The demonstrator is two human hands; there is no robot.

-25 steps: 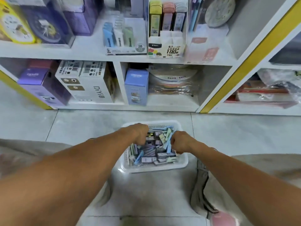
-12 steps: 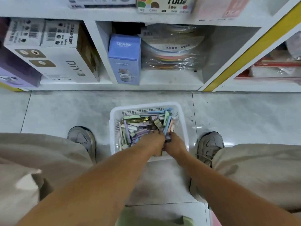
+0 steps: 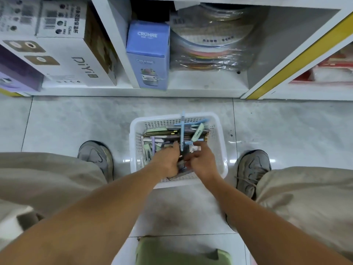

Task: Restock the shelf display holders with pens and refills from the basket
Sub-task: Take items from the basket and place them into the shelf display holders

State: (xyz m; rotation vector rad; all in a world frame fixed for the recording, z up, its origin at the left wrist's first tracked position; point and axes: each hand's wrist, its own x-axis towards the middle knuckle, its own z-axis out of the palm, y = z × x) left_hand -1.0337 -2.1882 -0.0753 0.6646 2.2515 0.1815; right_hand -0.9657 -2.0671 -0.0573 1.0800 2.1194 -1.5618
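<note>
Pens and refill packs fill the white basket on the floor between your shoes. Both hands dig in close together: left hand and right hand seemingly gathering stock; the grip is unclear. Next, lift a handful to the holders.

bare forearms, no sleeves in sight — loose beige trousers cover both legs, and grey lace-up sneakers with tan laces and darker grey side panels — slightly scuffed — cover the feet.
</note>
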